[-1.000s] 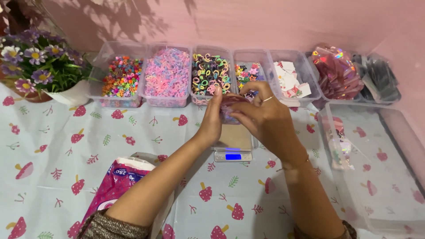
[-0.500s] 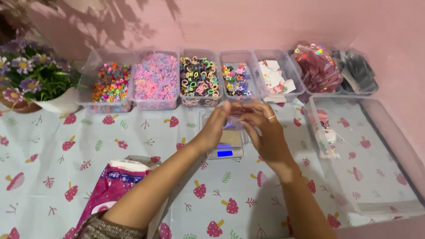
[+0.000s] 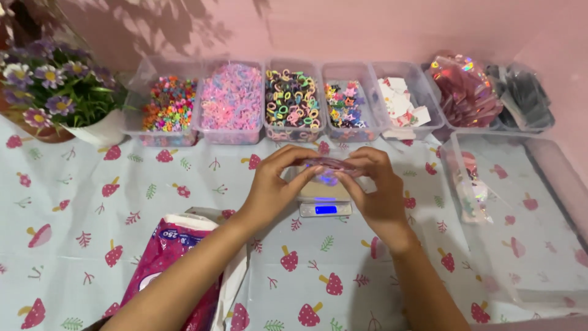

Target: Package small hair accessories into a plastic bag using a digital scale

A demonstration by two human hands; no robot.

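- Left hand [image 3: 275, 184] and right hand [image 3: 373, 190] are meeting at frame centre, fingertips pinching opposite ends of a small clear pouch [image 3: 331, 165] that is showing pinkish contents.
- Pouch is stretching flat between the two hands, hovering just above the small digital scale [image 3: 324, 199]; cannot tell if it is touching the scale.
- Scale is sitting on the mushroom-print tablecloth [image 3: 92, 202], its blue display glowing below the hands.
- Pink tissue pack [image 3: 177, 263] is lying lower left, under the left forearm.
- Row of clear bins [image 3: 294, 98] is running across the top, holding coloured small pieces; shiny pink bags [image 3: 465, 86] and dark bags [image 3: 520, 98] are sitting upper right.
- Large clear tub [image 3: 533, 202] is standing at right.
- Potted purple flowers [image 3: 55, 86] are standing upper left.
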